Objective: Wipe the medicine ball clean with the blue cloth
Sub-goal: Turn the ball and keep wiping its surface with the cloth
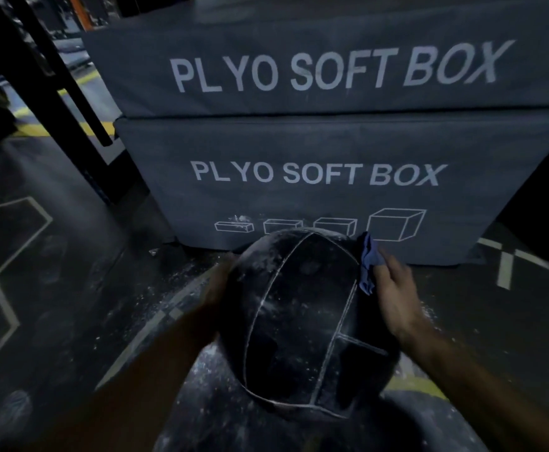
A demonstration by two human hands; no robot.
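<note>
Single head-worn wide-angle view, facing forward and down, close over the medicine ball (302,324)

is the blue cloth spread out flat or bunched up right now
Bunched up. The blue cloth shows crumpled folds, held by the right hand against the medicine ball.
</note>
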